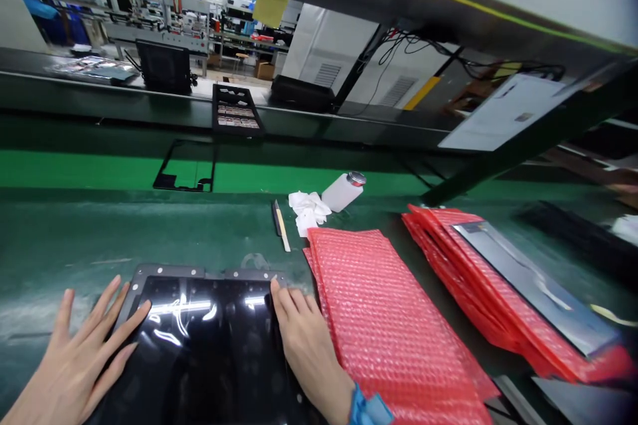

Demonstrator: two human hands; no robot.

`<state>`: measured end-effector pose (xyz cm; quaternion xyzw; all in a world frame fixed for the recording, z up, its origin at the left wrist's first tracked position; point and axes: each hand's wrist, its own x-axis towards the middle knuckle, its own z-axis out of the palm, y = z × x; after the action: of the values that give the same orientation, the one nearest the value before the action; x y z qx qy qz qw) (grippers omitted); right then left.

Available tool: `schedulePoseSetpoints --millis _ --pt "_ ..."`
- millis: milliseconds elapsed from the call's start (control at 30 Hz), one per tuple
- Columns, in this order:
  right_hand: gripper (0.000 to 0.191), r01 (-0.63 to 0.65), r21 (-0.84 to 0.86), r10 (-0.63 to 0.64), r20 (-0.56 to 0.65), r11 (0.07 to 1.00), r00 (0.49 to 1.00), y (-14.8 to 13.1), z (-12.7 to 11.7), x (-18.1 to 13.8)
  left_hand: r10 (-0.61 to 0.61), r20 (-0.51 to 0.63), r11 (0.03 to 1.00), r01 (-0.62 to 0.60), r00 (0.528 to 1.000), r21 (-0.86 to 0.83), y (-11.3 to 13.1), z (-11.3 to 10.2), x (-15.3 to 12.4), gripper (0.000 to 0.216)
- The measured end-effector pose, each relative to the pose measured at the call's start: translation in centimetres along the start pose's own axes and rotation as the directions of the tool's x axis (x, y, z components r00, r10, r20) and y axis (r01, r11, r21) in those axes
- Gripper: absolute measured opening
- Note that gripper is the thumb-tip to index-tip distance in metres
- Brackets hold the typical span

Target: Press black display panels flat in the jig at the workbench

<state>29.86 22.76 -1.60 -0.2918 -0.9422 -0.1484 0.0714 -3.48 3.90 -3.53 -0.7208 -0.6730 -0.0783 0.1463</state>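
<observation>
A glossy black screen panel (pixel 219 345) lies in a dark grey frame (pixel 172 271) dotted with small pale discs, at the near edge of the green bench. My left hand (pixel 87 352) spreads over the frame's left side, its fingertips resting on the edge and the glass. On the opposite side, my right hand (pixel 306 339) touches the upper right corner with its fingers close together and bent. Whether anything small sits under those fingertips is hidden. Beyond the frame lie a tool with a pale handle (pixel 282 226) and crumpled white tissue (pixel 308 209).
Red bubble-wrap bags (pixel 383 319) lie right of the frame. Another red stack (pixel 448 265) carries a grey panel (pixel 538 285). A white bottle (pixel 343 191) leans or stands tilted behind the tissue. Farther back are a thin black frame (pixel 212 169) and a black tray (pixel 215 109).
</observation>
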Motion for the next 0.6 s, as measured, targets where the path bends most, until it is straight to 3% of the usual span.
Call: schedulePoseSetpoints --millis 133,300,467,600 --pt "0.061 -0.004 0.012 0.004 -0.046 1.0 0.999 -0.3 1.4 -0.1 -0.022 0.033 0.999 0.022 0.999 -0.025 0.3 -0.2 0.3 0.067" --pt "0.054 -0.117 0.236 0.13 -0.04 0.965 0.991 -0.9 1.5 0.7 -0.033 -0.013 0.997 0.032 0.999 -0.064 0.3 0.1 0.2 0.059" --pt "0.05 -0.196 0.559 0.227 0.013 0.806 0.974 -1.8 0.0 -0.1 -0.058 0.011 0.996 0.059 0.998 -0.063 0.0 0.2 -0.2 0.054" --pt "0.048 -0.176 0.748 0.32 -0.051 0.639 0.946 -2.5 -1.4 -2.7 -0.057 0.025 0.997 0.059 0.998 -0.058 -0.2 0.1 -0.4 0.053"
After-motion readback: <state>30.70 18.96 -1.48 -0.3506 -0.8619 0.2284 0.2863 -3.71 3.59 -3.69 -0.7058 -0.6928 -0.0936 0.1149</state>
